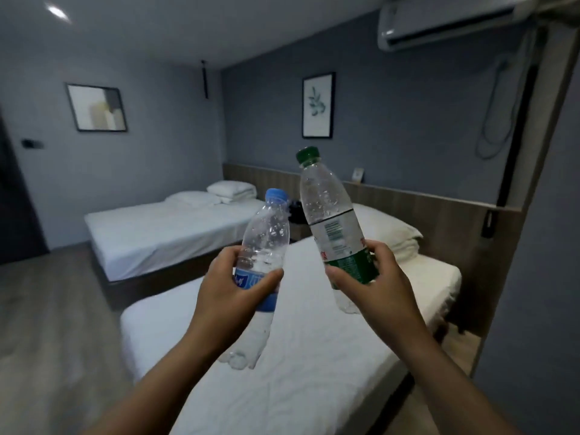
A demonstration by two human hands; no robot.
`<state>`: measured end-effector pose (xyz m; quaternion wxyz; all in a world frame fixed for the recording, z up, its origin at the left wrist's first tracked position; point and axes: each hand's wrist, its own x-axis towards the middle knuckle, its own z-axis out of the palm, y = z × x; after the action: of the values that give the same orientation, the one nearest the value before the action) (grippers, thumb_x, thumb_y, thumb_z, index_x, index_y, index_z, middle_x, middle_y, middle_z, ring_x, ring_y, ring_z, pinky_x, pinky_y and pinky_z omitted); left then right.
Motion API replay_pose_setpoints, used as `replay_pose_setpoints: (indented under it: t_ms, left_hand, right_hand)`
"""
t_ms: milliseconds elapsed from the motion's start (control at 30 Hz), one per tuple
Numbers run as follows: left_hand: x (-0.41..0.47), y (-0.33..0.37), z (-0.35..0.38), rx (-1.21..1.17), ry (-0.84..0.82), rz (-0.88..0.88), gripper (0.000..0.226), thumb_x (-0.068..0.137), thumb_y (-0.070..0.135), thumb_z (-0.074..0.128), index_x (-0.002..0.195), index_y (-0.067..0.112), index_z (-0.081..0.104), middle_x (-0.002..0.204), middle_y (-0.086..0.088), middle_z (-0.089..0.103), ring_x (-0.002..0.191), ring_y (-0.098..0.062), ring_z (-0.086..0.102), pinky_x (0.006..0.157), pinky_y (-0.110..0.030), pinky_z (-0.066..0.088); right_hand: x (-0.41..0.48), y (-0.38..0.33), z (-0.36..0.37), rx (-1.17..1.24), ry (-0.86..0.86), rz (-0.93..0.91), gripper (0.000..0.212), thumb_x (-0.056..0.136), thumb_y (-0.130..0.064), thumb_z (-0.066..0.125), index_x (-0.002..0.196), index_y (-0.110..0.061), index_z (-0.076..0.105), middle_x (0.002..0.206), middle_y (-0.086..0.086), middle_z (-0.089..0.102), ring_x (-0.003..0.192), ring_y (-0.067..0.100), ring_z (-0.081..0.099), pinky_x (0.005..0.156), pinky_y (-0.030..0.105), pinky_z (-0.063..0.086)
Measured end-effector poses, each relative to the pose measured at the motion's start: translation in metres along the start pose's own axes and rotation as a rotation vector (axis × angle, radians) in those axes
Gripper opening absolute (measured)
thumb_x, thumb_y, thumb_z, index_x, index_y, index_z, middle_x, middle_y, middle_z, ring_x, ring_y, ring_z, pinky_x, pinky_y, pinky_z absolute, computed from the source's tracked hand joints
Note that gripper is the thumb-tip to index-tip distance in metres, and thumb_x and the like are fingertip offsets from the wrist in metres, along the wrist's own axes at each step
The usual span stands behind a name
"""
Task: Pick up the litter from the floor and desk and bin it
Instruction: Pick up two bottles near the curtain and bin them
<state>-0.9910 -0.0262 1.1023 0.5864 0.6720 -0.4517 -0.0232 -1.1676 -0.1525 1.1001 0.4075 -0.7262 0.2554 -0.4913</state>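
"Clear plastic, two bottles, one in each hand," the first observer says. "The left hand (232, 287) has its fingers curled round the blue-capped bottle (266, 237) at the blue label, with the thumb laid across the front."

"And the other one?" asks the second.

"The right hand (373, 277) grips the green-capped bottle (326, 199) low on its green and white label, thumb on the near side and fingers wrapped behind. Both bottles are up in the air over the near bed (298, 372), touching nothing but the hands."

"Upright?"

"Tilted. The blue cap leans right and the green cap leans left, so the tops come close. The blue cap sits just beside the green-capped bottle's wall, though they look apart. Droplets cling inside both, and both caps are on."

"What lies round them?"

"White sheets on the near bed, with a pillow (392, 237) at its head behind the right hand. A far bed (157, 233) stands beyond it with stacked pillows (230, 189) against a wooden headboard panel (423, 202). Something dark (295, 211) sits between the beds, perhaps a bag, but it is too dim to tell. Two framed pictures (97, 108) hang on the grey-blue walls, an air conditioner (445, 20) is mounted top right, and wood-look floor (47, 309) runs along the left."
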Motion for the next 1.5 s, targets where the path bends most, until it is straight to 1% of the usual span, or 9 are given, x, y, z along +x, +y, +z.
replay_pose_setpoints:
  t_ms: [133, 200, 267, 400, 533, 667, 967, 1267, 1500]
  left_hand:
    - [0.016, 0.010, -0.091, 0.002, 0.133, 0.071, 0.055, 0.053, 0.066, 0.066, 0.098, 0.039, 0.049, 0.096, 0.013, 0.062, 0.083, 0.002, 0.065, 0.058, -0.014, 0.054]
    - [0.017, 0.005, -0.140, 0.003, 0.201, 0.086, 0.064, 0.054, 0.066, 0.067, 0.107, 0.034, 0.052, 0.101, 0.010, 0.063, 0.085, -0.006, 0.067, 0.062, -0.017, 0.057]
    - [0.016, 0.000, -0.190, 0.023, 0.261, 0.100, 0.072, 0.053, 0.067, 0.067, 0.113, 0.029, 0.053, 0.104, 0.008, 0.062, 0.087, -0.011, 0.068, 0.064, -0.020, 0.058]
    - [0.016, -0.012, -0.284, 0.074, 0.345, 0.139, 0.056, 0.053, 0.065, 0.066, 0.100, 0.037, 0.052, 0.096, 0.013, 0.062, 0.083, 0.005, 0.065, 0.056, -0.012, 0.052]
    - [0.015, -0.033, -0.372, 0.158, 0.429, 0.108, 0.060, 0.057, 0.064, 0.066, 0.108, 0.034, 0.052, 0.100, 0.012, 0.061, 0.084, -0.003, 0.066, 0.056, -0.012, 0.053]
    - [0.021, -0.056, -0.442, 0.206, 0.484, 0.075, 0.074, 0.054, 0.067, 0.063, 0.114, 0.025, 0.051, 0.102, 0.005, 0.063, 0.086, -0.013, 0.067, 0.063, -0.022, 0.058]
    - [0.077, -0.114, -0.513, 0.189, 0.578, 0.045, 0.083, 0.050, 0.066, 0.061, 0.120, 0.023, 0.048, 0.109, 0.005, 0.061, 0.094, -0.016, 0.065, 0.075, -0.035, 0.060]
    - [0.168, -0.186, -0.551, 0.271, 0.677, 0.027, 0.074, 0.052, 0.069, 0.063, 0.113, 0.029, 0.052, 0.100, 0.009, 0.067, 0.082, -0.009, 0.068, 0.063, -0.023, 0.056]
    - [0.234, -0.239, -0.584, 0.322, 0.737, 0.012, 0.064, 0.060, 0.062, 0.067, 0.114, 0.031, 0.052, 0.101, 0.008, 0.067, 0.083, -0.007, 0.068, 0.058, -0.015, 0.052]
  right_hand:
    - [0.014, -0.062, 0.077, 0.105, -0.103, -0.103, 0.064, 0.062, -0.058, 0.072, 0.117, -0.046, 0.042, 0.105, -0.034, 0.051, 0.095, -0.005, 0.056, 0.057, 0.003, 0.047]
    - [0.017, -0.087, 0.117, 0.173, -0.150, -0.143, 0.064, 0.055, -0.062, 0.068, 0.112, -0.050, 0.042, 0.103, -0.036, 0.051, 0.093, -0.008, 0.057, 0.055, 0.002, 0.045]
    - [0.017, -0.109, 0.161, 0.239, -0.198, -0.176, 0.062, 0.059, -0.057, 0.071, 0.114, -0.048, 0.043, 0.106, -0.031, 0.053, 0.092, -0.010, 0.058, 0.056, 0.003, 0.046]
    - [0.011, -0.149, 0.258, 0.344, -0.257, -0.198, 0.052, 0.073, -0.042, 0.076, 0.114, -0.045, 0.043, 0.103, -0.031, 0.054, 0.086, -0.023, 0.055, 0.053, 0.002, 0.044]
    - [0.003, -0.184, 0.349, 0.416, -0.300, -0.203, 0.061, 0.070, -0.048, 0.073, 0.121, -0.041, 0.041, 0.108, -0.029, 0.054, 0.093, -0.006, 0.059, 0.055, 0.005, 0.048]
    - [0.000, -0.206, 0.424, 0.477, -0.354, -0.197, 0.072, 0.058, -0.059, 0.067, 0.123, -0.039, 0.041, 0.108, -0.029, 0.053, 0.097, -0.003, 0.057, 0.057, 0.004, 0.048]
    - [0.039, -0.208, 0.547, 0.453, -0.386, -0.231, 0.057, 0.074, -0.046, 0.071, 0.119, -0.040, 0.036, 0.100, -0.036, 0.044, 0.090, -0.009, 0.050, 0.058, -0.001, 0.043]
    - [0.119, -0.183, 0.649, 0.576, -0.498, -0.270, 0.048, 0.066, -0.051, 0.067, 0.106, -0.043, 0.042, 0.105, -0.031, 0.050, 0.093, -0.005, 0.058, 0.060, 0.002, 0.045]
    - [0.185, -0.172, 0.733, 0.625, -0.559, -0.298, 0.046, 0.066, -0.054, 0.067, 0.104, -0.049, 0.042, 0.100, -0.039, 0.049, 0.091, -0.028, 0.050, 0.059, 0.001, 0.044]
